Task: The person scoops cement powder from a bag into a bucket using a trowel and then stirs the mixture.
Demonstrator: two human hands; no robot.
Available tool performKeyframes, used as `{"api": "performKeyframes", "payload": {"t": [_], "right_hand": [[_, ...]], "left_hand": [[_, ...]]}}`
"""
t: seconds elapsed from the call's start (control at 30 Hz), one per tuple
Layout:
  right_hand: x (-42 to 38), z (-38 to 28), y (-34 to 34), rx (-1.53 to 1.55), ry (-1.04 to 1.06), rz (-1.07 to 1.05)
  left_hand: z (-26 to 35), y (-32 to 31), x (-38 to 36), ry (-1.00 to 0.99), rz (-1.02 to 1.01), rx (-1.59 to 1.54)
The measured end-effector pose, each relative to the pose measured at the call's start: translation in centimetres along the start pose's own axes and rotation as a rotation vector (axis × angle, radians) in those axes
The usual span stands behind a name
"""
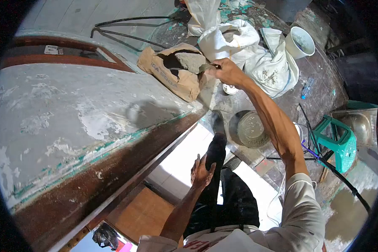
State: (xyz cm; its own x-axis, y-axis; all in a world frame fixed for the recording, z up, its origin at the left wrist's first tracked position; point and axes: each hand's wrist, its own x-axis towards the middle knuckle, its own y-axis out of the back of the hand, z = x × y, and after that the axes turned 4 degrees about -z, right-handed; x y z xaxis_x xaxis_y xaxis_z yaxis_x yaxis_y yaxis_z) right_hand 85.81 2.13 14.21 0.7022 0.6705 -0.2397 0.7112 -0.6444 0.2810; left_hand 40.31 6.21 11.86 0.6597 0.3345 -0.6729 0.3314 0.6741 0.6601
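Note:
My right hand (227,72) reaches forward, its fingers closed on a small grey tool (206,67), whose shape is hard to make out, beside the mouth of a torn brown paper bag (181,86). Grey powdery material (188,61) shows in the bag's opening. Lower down, my left hand (202,171) rests by my dark trouser leg with its fingers apart and nothing in them. Right of my shoe stands a round bucket (252,129) with grey mix in it, partly behind my right forearm.
White sacks (269,67) and a white bucket (300,42) stand at the back. A green plastic stool (337,140) is at the right, near black bars. A small bottle (307,89) lies on the floor. The plastered wall (71,113) runs along the left.

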Motion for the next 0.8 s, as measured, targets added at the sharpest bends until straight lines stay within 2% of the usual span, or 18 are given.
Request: {"api": "performKeyframes", "payload": {"t": [0.1,0.17,0.23,0.3,0.43,0.47,0.7,0.73,0.8], "right_hand": [[-3.0,-1.5,1.6,0.035,-0.127,-0.066],[-4.7,-1.4,2.2,0.053,-0.059,-0.019],[-6.5,-0.8,2.9,0.087,-0.100,-0.047],[-8.3,-0.1,3.4,0.067,0.007,0.016],[-14.0,-0.2,4.9,0.040,-0.127,0.021],[-16.3,-2.0,5.6,0.027,-0.166,0.015],[-28.5,6.8,5.1,0.042,-0.282,0.104],[-30.3,7.0,5.1,0.049,-0.340,0.095],[-33.7,11.4,4.1,0.025,-0.434,0.114]], "left_hand": [[0.3,0.2,-0.7,0.021,-0.048,-0.027],[1.0,0.5,-0.8,0.041,-0.090,-0.007],[1.2,0.1,-1.2,0.065,-0.141,0.016],[0.8,-0.5,-1.3,0.074,-0.141,0.027],[0.2,-2.0,-1.9,0.070,-0.157,0.052],[-0.2,-2.6,-2.0,0.073,-0.173,0.067],[-2.7,-7.1,-3.2,0.017,-0.159,0.079],[-3.1,-7.8,-3.3,0.021,-0.153,0.070],[-3.3,-8.2,-3.5,0.002,-0.161,0.084]]}}
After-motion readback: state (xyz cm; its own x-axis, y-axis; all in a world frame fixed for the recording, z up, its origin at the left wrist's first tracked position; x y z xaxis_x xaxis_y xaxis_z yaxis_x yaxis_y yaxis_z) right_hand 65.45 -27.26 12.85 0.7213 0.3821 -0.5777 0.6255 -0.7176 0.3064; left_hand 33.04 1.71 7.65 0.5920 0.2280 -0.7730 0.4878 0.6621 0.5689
